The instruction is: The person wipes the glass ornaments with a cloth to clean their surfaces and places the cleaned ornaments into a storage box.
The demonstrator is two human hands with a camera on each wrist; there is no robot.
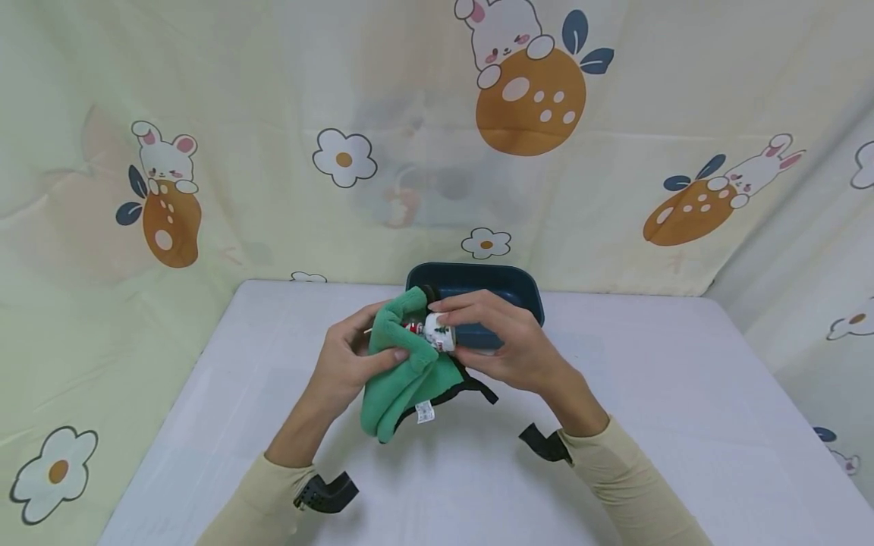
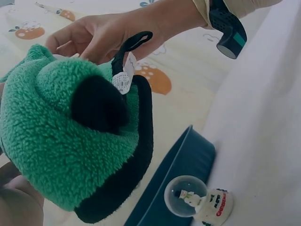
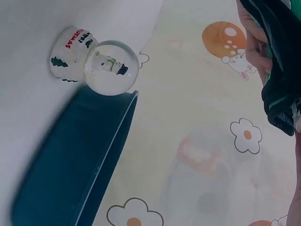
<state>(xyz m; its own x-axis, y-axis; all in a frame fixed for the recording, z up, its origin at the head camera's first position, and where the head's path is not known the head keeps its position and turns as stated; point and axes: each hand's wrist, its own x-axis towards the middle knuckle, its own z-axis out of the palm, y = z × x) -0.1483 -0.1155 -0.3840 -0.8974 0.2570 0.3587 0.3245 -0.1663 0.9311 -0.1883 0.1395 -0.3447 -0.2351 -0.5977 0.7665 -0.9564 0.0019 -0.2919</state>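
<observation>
Left hand (image 1: 350,351) grips a green plush cloth (image 1: 394,383) partly around a snow globe (image 1: 440,334) pinched by the right hand (image 1: 514,340), near a dark blue bin (image 1: 535,302) on the tabletop (image 1: 669,394).

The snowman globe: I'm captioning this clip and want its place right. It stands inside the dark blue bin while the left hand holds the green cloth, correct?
Not quite. The snowman globe isn't inside the dark blue bin; the right wrist view shows it standing on the white table beside the bin. The left hand does hold the green cloth.
</observation>
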